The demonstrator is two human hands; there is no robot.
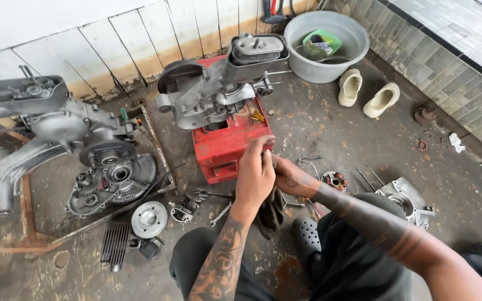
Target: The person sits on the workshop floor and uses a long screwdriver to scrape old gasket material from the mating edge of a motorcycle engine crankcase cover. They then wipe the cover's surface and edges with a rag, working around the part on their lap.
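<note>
Two hands are meeting in front of me: my left hand (255,175) is closing its fingers around a small part I cannot make out, and my right hand (285,177) is pinching the same spot, bunching a dark rag (271,212) that is hanging down between them. Both are hovering just at the 6 o'clock edge of the red box (227,142), which is carrying one engine (224,83) on top. As I judge it, the work is sitting midway. A second engine (68,134) is lying opened at 9 o'clock. A round cover (149,219), wrenches (213,203) and a finned block (115,242) are lying loose on the floor (330,128) near 7 o'clock, and a casing piece (408,200) is waiting at 3 o'clock. Plenty is remaining unassembled.
</note>
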